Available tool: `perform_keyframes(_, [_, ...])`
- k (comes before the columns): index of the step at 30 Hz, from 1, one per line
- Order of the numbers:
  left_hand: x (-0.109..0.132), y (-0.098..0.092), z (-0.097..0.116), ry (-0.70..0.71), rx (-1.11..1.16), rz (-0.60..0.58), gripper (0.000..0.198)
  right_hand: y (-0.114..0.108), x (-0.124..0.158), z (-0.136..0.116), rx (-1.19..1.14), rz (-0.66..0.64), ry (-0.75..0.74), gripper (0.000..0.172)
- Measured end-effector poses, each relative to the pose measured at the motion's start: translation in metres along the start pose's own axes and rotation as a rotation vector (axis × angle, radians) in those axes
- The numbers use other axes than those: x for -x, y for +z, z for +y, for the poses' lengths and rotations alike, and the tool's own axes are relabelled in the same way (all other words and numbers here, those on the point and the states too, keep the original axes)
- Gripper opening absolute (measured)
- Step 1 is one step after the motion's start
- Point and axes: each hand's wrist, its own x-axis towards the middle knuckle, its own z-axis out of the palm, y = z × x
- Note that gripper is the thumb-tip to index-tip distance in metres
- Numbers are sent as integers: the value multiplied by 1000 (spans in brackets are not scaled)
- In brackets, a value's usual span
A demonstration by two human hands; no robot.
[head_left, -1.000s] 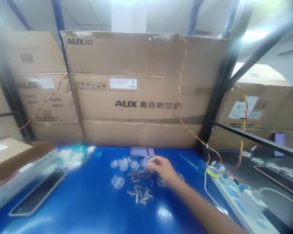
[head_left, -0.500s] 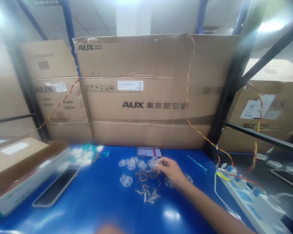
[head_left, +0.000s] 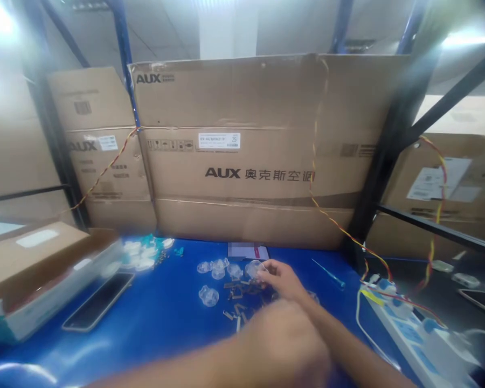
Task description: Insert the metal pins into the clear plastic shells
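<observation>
My right hand (head_left: 282,280) reaches over the blue table, its fingers pinched at the edge of a clear plastic piece (head_left: 254,269). Several similar clear pieces lie to the left of it, one of them a lone clear piece (head_left: 208,296) closer to me. Small metal strips (head_left: 235,292) are scattered beneath the right hand and partly hidden. My left hand (head_left: 286,342) crosses low in front of the right forearm. Motion smears it, so its fingers cannot be made out.
A phone (head_left: 99,302) lies at left beside an open cardboard box (head_left: 60,280). White and teal parts (head_left: 141,253) are heaped behind it. Another phone (head_left: 255,252) lies at the back. To the right are a thin screwdriver (head_left: 329,274) and a power strip (head_left: 408,328) with cables.
My left hand has swung in from the bottom edge, up and to the right, covering some metal strips. My right hand stays at the clear piece. The view has shifted slightly.
</observation>
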Motion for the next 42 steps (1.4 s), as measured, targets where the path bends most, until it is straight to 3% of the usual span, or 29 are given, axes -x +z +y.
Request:
perform_keyframes(1, [-8,-23,-14,-74,-4,80,19,0,0,0,-22,-12,-8,19])
perform_keyframes(2, [-15,-44,-29,-192,-26,255,19,1,1,-1,-46,-25,-18,19])
perform_keyframes(4, [-20,-70,-60,-374,11,462,19,4,2,-3,-85,-42,-30,18])
perform_keyframes(6, [-17,-76,-88,-488,217,409,26,7,4,-6,-94,-51,-20,17])
perform_keyframes(9, [-7,-60,-113,-559,551,215,40,8,6,-10,-69,-62,-20,13])
perform_keyframes(14, [-3,-38,-108,-523,748,163,47,11,9,-11,-47,-105,-44,12])
perform_keyframes(19, [-5,-34,-97,-485,792,176,37,16,13,-8,-60,-164,-78,11])
perform_keyframes(31, [-4,-33,-99,-523,867,249,31,17,14,-9,59,-147,-74,15])
perform_keyframes(36, [-5,-44,-113,-639,1023,443,32,-5,5,-5,411,90,-192,17])
perform_keyframes(39, [-4,-49,-123,-677,997,555,31,-19,2,-1,708,-13,-257,10])
perform_keyframes(42, [-3,-50,-128,-689,969,589,31,-21,4,3,840,-145,-298,6])
